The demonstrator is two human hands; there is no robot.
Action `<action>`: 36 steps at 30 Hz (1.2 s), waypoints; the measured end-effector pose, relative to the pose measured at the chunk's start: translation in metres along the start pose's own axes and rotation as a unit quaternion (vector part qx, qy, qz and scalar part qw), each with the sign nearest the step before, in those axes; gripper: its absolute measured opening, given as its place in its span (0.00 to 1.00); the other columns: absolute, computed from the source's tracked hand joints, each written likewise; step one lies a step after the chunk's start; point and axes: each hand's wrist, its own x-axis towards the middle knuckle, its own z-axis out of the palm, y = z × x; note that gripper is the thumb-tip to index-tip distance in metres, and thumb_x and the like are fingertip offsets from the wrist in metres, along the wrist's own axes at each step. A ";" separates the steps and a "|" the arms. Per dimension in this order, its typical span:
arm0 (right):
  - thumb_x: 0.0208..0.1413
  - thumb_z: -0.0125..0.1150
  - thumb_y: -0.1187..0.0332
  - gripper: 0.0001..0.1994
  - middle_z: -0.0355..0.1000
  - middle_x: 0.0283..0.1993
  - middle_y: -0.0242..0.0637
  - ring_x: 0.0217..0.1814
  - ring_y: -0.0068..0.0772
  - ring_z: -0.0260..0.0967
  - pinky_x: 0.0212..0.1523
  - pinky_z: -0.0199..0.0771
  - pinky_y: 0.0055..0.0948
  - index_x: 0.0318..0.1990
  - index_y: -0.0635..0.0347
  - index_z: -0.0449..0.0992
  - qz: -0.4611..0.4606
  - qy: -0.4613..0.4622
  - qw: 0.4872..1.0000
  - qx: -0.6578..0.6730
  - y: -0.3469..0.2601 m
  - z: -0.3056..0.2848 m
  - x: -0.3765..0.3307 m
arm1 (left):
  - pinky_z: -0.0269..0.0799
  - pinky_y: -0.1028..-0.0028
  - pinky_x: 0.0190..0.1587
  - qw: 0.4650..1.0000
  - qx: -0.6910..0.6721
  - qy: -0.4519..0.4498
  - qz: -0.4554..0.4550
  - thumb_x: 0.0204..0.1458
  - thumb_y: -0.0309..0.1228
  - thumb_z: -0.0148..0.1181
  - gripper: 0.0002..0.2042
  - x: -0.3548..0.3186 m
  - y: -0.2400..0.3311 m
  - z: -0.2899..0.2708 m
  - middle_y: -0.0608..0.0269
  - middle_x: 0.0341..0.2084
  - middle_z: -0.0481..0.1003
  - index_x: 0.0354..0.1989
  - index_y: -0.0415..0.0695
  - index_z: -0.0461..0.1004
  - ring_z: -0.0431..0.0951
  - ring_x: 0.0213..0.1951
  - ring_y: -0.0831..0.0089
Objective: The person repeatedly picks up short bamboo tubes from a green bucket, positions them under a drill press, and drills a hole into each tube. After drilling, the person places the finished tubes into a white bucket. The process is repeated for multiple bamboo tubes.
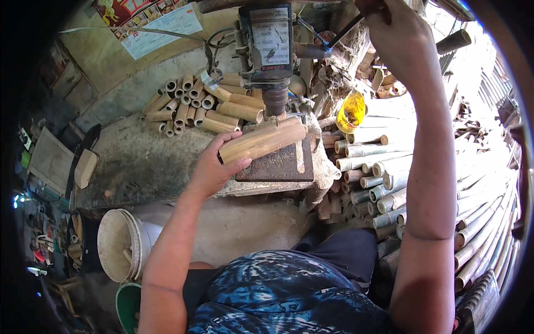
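Observation:
My left hand grips the near left end of a short bamboo tube, thumb along the front and fingers behind. The tube lies slanted over the dark metal table of a drill press. Below the chuck, a thin drill bit comes down to the tube's upper side; I cannot tell how deep it reaches. At the top right, my right hand is closed round the end of the press's black lever, its fingers partly cut off by the picture's edge.
Short cut bamboo tubes are heaped on the dusty bench behind the left hand. Long bamboo poles are stacked at the right, below a yellow container. A white bucket and green bucket stand at the lower left.

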 end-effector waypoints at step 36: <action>0.60 0.63 0.78 0.07 0.77 0.35 0.44 0.34 0.39 0.78 0.36 0.78 0.33 0.45 0.64 0.75 -0.069 -0.013 0.997 0.023 0.018 0.001 -0.107 | 0.72 0.72 0.55 0.993 0.109 -0.024 0.050 0.48 0.26 0.75 0.30 -0.012 0.015 -0.014 0.63 0.51 0.73 0.62 0.47 0.70 0.73 0.53 0.72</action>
